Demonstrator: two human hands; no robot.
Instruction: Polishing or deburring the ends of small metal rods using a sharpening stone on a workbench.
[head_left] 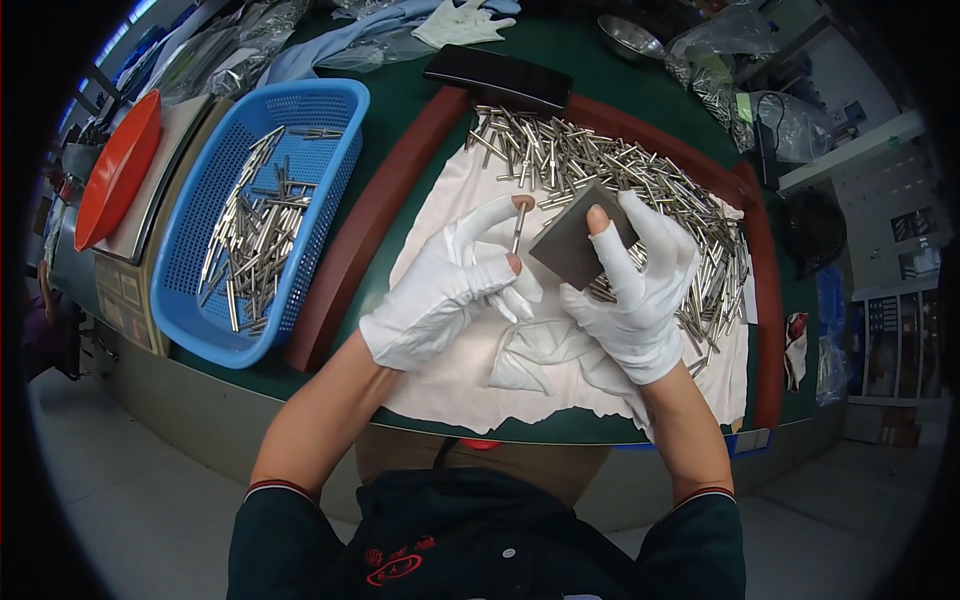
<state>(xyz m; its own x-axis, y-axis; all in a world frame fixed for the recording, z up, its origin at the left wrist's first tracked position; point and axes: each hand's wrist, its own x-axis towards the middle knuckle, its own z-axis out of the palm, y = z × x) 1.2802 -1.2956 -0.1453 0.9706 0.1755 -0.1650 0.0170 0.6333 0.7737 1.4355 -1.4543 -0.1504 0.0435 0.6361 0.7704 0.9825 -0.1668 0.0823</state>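
My left hand (452,278), in a white glove with bare thumb and fingertip, pinches a slim metal pin (518,228) by its two ends. My right hand (640,282), gloved the same way, grips a dark grey square block (572,245) with the thumb lying across its face. The block and the pin are apart, side by side. Beyond both hands a heap of shiny metal pins (690,215) spreads over a pale pink cloth (440,385). A crumpled white cloth (545,355) lies below and between my hands.
Brown raised bars (375,235) border the cloth at left, back and right. A blue perforated basket (335,165) with more pins stands at left, beside a red tray (120,170). At the back are a black phone-like slab (500,78), a white glove (465,22) and a metal bowl (630,38).
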